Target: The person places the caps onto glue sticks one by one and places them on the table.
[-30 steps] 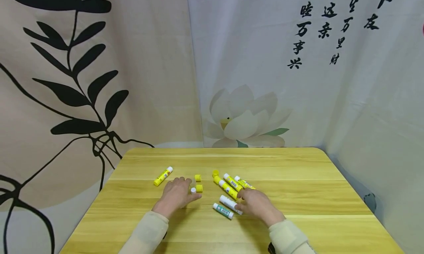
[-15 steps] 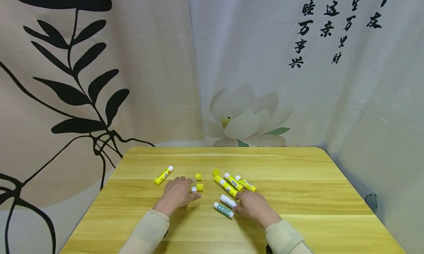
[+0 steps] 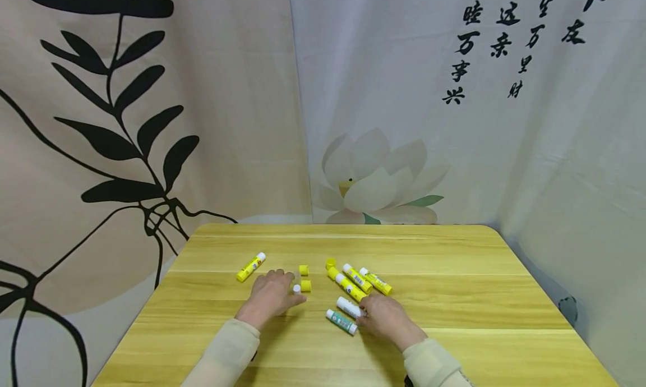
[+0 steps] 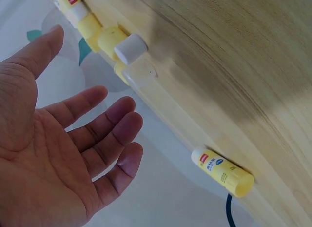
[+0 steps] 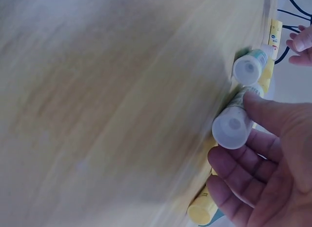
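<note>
My right hand [image 3: 387, 319] is at a white glue stick [image 3: 348, 307], with the thumb on one side and curled fingers on the other; in the right wrist view its round end [image 5: 231, 129] faces the camera. Beside it lies a green-labelled glue stick [image 3: 341, 322]. Several yellow glue sticks [image 3: 357, 277] lie just beyond that hand. My left hand [image 3: 270, 297] holds nothing, its fingers loosely spread in the left wrist view. Close to it are a white cap [image 4: 130, 49], a clear cap [image 4: 141, 73] and yellow caps [image 3: 305, 286].
A single yellow glue stick [image 3: 250, 267] lies apart at the left, beyond the left hand. Another yellow cap [image 3: 330, 262] is behind the group of yellow sticks. The wooden table [image 3: 454, 263] has printed curtains [image 3: 242, 95] behind it.
My right hand has shifted left, away from the yellow glue sticks, and its thumb has come onto the white glue stick. The left hand has hardly moved.
</note>
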Motion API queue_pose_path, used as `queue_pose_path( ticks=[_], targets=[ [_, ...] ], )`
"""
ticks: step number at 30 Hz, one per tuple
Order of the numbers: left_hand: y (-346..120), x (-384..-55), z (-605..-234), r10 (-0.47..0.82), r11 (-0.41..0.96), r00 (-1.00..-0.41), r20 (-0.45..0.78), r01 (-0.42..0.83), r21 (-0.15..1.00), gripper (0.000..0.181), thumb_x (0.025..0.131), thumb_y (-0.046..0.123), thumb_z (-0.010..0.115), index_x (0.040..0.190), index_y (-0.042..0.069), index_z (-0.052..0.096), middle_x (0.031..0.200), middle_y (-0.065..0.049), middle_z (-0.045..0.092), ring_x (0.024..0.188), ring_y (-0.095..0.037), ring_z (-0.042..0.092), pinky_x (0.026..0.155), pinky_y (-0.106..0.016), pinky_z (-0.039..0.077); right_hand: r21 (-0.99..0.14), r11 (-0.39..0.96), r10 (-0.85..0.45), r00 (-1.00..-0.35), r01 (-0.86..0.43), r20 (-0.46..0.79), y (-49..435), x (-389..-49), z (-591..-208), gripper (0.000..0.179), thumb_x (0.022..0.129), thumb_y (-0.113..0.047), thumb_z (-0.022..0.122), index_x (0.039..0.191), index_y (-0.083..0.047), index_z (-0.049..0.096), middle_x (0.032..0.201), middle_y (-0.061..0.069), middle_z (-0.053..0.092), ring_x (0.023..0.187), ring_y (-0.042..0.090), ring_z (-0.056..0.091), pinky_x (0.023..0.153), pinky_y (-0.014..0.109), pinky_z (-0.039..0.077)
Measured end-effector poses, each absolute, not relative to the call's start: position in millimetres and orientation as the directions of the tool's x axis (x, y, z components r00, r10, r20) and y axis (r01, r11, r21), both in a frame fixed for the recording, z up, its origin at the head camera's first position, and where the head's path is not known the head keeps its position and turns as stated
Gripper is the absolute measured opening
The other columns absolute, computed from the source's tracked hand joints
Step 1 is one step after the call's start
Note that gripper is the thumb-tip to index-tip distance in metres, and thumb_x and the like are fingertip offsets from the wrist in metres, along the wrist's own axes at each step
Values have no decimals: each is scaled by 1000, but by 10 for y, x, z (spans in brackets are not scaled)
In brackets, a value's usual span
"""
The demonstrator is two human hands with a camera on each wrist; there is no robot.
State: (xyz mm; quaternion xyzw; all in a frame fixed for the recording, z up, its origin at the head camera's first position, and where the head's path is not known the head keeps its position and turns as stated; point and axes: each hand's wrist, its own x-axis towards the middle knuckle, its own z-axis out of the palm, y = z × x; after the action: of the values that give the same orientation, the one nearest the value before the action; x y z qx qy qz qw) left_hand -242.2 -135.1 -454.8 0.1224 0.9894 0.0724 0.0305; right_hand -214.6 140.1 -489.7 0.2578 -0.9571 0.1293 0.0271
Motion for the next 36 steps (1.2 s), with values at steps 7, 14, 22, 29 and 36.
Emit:
queue_pose_path(
  ticks=[7,14,22,29,36],
  targets=[
    [-1358,-2424,-4564,262,951,-965,-19,255,175,62,86,48,74,128,4,62,113,-14,62,103,-33,58,88,-52,47,-256,810,-508,-849,-528,147,1396,-2151,-4927,20,84,-17,78,74,-11,61,69,-3,53,66,14,51,61,35,49],
    [-1365,-2456,-4606,266,948,-964,12,264,179,56,87,43,75,126,5,63,112,-14,62,104,-33,58,88,-52,47,-267,808,-509,-851,-525,133,1376,-2157,-4928,24,85,-16,76,70,-13,57,67,-4,50,65,13,49,60,34,47],
    [-1368,-2490,-4641,282,943,-959,44,285,174,51,87,37,76,124,5,64,108,-11,63,101,-31,58,86,-50,48,-268,814,-500,-856,-516,130,1371,-2141,-4933,25,85,-14,76,70,-13,55,68,-3,51,65,14,49,61,35,46],
    [-1347,-2546,-4651,273,950,-961,43,276,147,44,88,36,75,120,6,66,103,-10,63,96,-29,59,80,-47,49,-279,817,-481,-863,-506,156,1396,-2136,-4941,20,85,-15,75,73,-12,59,71,-2,51,65,13,49,60,34,47],
    [-1333,-2588,-4680,285,947,-957,49,289,141,42,88,34,76,119,7,67,96,-6,60,93,-27,57,79,-46,49,-286,821,-464,-870,-494,169,1423,-2133,-4890,18,86,-14,74,76,-11,59,71,-1,51,63,13,48,58,33,48]
  ],
)
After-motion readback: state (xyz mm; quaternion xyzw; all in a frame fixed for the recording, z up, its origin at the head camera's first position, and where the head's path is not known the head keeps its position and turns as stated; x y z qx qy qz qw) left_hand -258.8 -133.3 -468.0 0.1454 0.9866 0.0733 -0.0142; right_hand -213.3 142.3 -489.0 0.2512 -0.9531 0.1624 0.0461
